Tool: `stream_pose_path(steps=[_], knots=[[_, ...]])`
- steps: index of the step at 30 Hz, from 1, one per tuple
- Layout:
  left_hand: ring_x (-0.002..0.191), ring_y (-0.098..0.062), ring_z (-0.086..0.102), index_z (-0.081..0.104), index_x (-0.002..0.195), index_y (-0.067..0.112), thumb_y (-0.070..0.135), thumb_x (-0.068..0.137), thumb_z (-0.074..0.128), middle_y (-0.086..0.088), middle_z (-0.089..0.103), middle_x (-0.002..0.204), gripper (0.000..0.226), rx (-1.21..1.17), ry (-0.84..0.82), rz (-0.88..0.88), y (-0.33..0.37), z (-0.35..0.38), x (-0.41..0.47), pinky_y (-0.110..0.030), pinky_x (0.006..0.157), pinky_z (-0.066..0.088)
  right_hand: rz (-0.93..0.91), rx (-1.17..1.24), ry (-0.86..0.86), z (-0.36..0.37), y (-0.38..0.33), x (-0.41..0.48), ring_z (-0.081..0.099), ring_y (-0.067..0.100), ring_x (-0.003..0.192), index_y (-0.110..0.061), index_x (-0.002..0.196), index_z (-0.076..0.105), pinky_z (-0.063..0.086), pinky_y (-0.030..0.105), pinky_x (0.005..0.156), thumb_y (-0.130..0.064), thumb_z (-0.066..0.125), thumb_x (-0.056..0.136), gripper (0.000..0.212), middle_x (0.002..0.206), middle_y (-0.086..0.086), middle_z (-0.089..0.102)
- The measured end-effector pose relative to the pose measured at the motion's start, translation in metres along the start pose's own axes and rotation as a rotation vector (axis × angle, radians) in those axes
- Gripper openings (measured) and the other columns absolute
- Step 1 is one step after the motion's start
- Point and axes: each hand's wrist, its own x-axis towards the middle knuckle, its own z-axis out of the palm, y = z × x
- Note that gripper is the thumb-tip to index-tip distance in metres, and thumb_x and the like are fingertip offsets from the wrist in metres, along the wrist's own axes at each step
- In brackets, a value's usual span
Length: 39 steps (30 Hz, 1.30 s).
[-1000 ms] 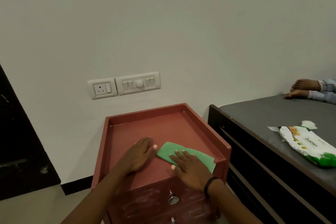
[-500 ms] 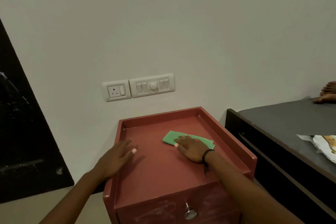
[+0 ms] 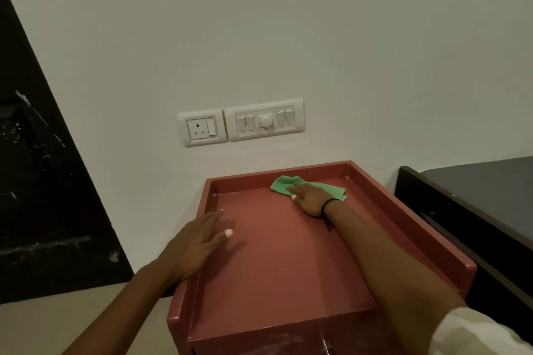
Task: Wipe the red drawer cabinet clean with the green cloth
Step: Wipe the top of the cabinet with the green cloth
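The red drawer cabinet (image 3: pixel 277 262) stands against the wall, its recessed top ringed by a raised rim. A green cloth (image 3: pixel 281 184) lies bunched near the back right corner of that top. My right hand (image 3: pixel 310 199) presses flat on the cloth, fingers spread, a black band on the wrist. My left hand (image 3: pixel 199 242) rests flat over the cabinet's left rim, fingers apart, holding nothing. The drawer fronts are only just visible at the bottom edge.
A white socket and switch panel (image 3: pixel 240 122) sits on the wall above the cabinet. A dark bed frame (image 3: pixel 467 228) with a grey mattress flanks the right side. A black panel (image 3: pixel 43 181) stands at the left, beige floor below it.
My right hand has pushed the green cloth from the front of the top toward the back right corner. My left hand slid to the left rim. The view has shifted left and closer.
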Motion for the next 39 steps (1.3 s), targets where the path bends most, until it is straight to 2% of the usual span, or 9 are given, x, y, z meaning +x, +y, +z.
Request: stream_pose_path(steps=[4,8,13,18,21,23,27,34,39], knots=[[0.147,-0.019,0.030,0.025,0.156,0.035,0.082,0.083,0.019,0.006,0.028,0.163,0.087,0.030,-0.006,0.006,0.007,-0.004,-0.004,-0.045,0.121,0.025,-0.021,0.104,-0.009,0.004,-0.015,-0.031,0.025,0.024,0.149,-0.028,0.152,0.034,0.018,0.038,0.122,-0.027,0.035,0.105,0.047,0.162,0.001,0.026],[0.147,-0.021,0.031,0.027,0.156,0.028,0.064,0.098,0.031,0.002,0.030,0.162,0.069,0.052,0.009,0.026,0.017,-0.008,-0.011,-0.044,0.122,0.023,-0.015,0.140,-0.001,0.012,-0.033,-0.080,0.040,0.029,0.140,-0.032,0.151,0.036,0.028,0.040,0.117,-0.028,0.037,0.104,0.047,0.155,0.007,0.040],[0.148,-0.024,0.031,0.024,0.158,0.023,0.063,0.099,0.029,-0.004,0.028,0.163,0.072,0.037,0.010,-0.005,0.021,-0.012,-0.017,-0.045,0.120,0.027,-0.140,0.141,0.024,0.016,-0.068,-0.157,0.042,0.029,0.139,-0.035,0.147,0.043,0.031,0.040,0.115,-0.013,0.035,0.103,0.050,0.152,0.006,0.046],[0.150,-0.022,0.025,0.019,0.158,0.019,0.071,0.095,0.022,-0.004,0.021,0.165,0.082,-0.069,-0.005,-0.041,0.021,-0.011,-0.021,-0.045,0.122,0.023,-0.423,0.209,-0.019,0.016,-0.100,-0.229,0.030,0.004,0.144,-0.035,0.144,0.048,0.024,0.027,0.118,-0.006,0.040,0.100,0.053,0.150,-0.011,0.047],[0.152,-0.022,0.020,0.017,0.159,0.015,0.066,0.098,0.021,-0.006,0.017,0.166,0.079,-0.076,-0.001,-0.057,0.026,-0.009,-0.022,-0.044,0.123,0.019,-0.508,0.238,-0.035,0.023,-0.118,-0.250,0.022,-0.006,0.145,-0.040,0.145,0.044,0.030,0.027,0.118,-0.012,0.040,0.102,0.051,0.149,-0.026,0.042],[0.152,-0.022,0.019,0.017,0.159,0.014,0.065,0.098,0.020,-0.006,0.017,0.166,0.079,-0.058,0.005,-0.054,0.027,-0.008,-0.021,-0.043,0.123,0.019,-0.543,0.198,-0.030,0.028,-0.125,-0.250,0.018,-0.004,0.148,-0.041,0.148,0.036,0.025,0.029,0.120,-0.020,0.036,0.104,0.049,0.154,-0.027,0.034],[0.152,-0.021,0.020,0.017,0.159,0.016,0.071,0.095,0.019,-0.005,0.018,0.166,0.084,-0.056,0.011,-0.056,0.023,-0.006,-0.020,-0.045,0.122,0.021,-0.567,0.063,-0.033,0.038,-0.136,-0.231,0.003,0.005,0.152,-0.040,0.155,0.017,0.005,0.033,0.121,-0.045,0.019,0.105,0.051,0.164,-0.017,0.012],[0.153,-0.017,0.014,0.015,0.159,0.018,0.067,0.097,0.024,-0.002,0.014,0.167,0.080,-0.124,0.028,-0.073,0.025,-0.005,-0.019,-0.042,0.123,0.018,-0.446,0.046,-0.083,0.029,-0.149,-0.145,0.008,0.014,0.153,-0.030,0.156,0.021,0.012,0.043,0.124,-0.041,0.027,0.107,0.050,0.165,-0.006,0.016],[0.153,-0.013,0.013,0.014,0.159,0.021,0.071,0.094,0.023,0.003,0.013,0.167,0.083,-0.172,0.054,-0.069,0.024,-0.002,-0.018,-0.038,0.122,0.018,-0.410,0.127,-0.025,0.027,-0.150,-0.078,0.034,0.022,0.144,-0.029,0.151,0.035,0.027,0.039,0.118,-0.040,0.033,0.105,0.047,0.157,0.001,0.036]])
